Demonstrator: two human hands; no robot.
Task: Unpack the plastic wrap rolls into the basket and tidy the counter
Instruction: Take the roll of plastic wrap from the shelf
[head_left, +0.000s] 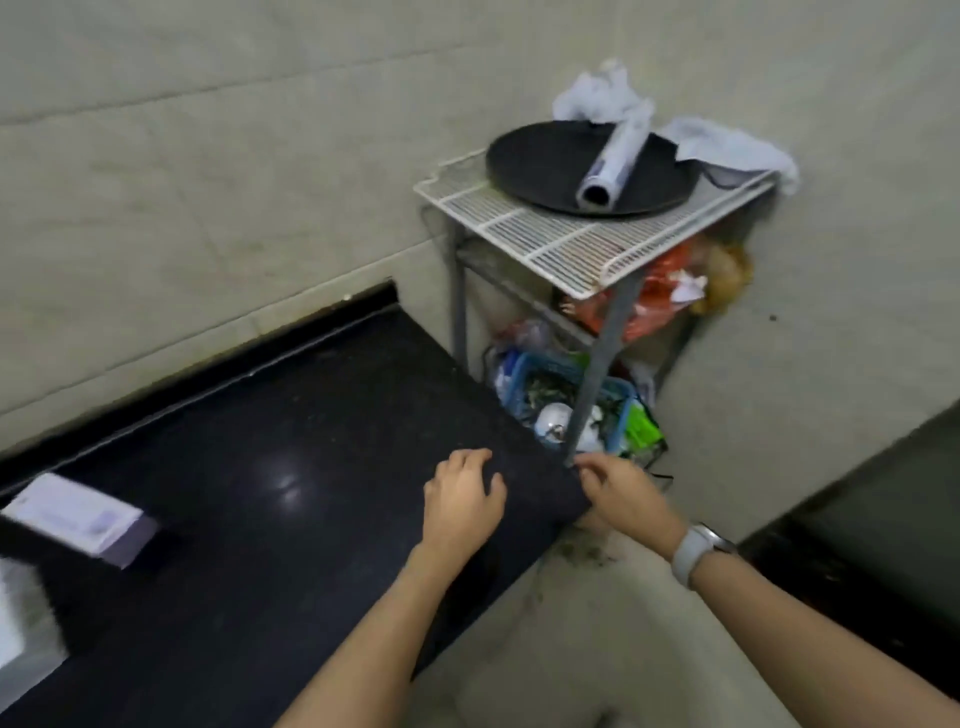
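A plastic wrap roll (615, 156) lies across a round black tray (540, 161) on top of a white wire rack (545, 234) in the corner. A white and purple box (78, 519) rests on the black counter (260, 441) at the left. My left hand (462, 504) hovers palm down over the counter's right end, fingers spread, holding nothing. My right hand (623, 493) is just past the counter's corner, fingers loosely curled and empty, with a white watch on the wrist.
Under the rack sit a blue basket (566, 400) full of rubbish, an orange bag (660, 296) and loose litter. White crumpled cloths (727, 145) lie at the rack's back. Tiled walls close in behind and to the right; a dark ledge (857, 519) is at the right.
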